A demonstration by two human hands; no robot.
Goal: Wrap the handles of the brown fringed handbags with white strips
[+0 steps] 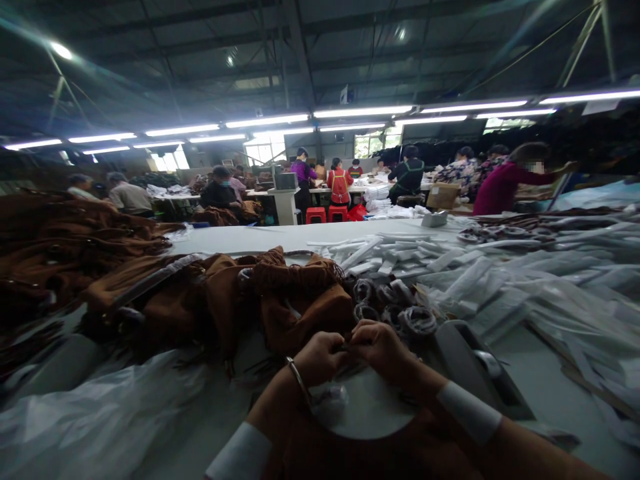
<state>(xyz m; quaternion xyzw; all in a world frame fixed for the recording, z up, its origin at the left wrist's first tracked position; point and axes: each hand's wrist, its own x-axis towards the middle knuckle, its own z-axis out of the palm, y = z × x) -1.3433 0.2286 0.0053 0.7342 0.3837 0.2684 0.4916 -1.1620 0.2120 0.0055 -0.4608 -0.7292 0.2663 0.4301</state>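
Note:
Both my hands meet low in the middle of the head view, over the near part of the white table (370, 407). My left hand (320, 359) is closed, thumb against bent fingers, and wears a metal bangle at the wrist. Close beside it, my right hand (379, 348) pinches at the same spot. A small dark bit shows between the fingertips; what it is I cannot make out. Just beyond lies a brown fabric bag (310, 310) with fringe. Brown material (360, 457) lies below my forearms, and a small clear plastic piece (333, 397) is under my left hand.
A grey tape dispenser (480, 367) stands right of my hands, near wrapped coils (417, 320). White strips (390, 253) and plastic sheets (550, 293) cover the right side. Brown bags (65, 247) are piled left, with clear plastic (100, 413) nearer. Several people work farther back.

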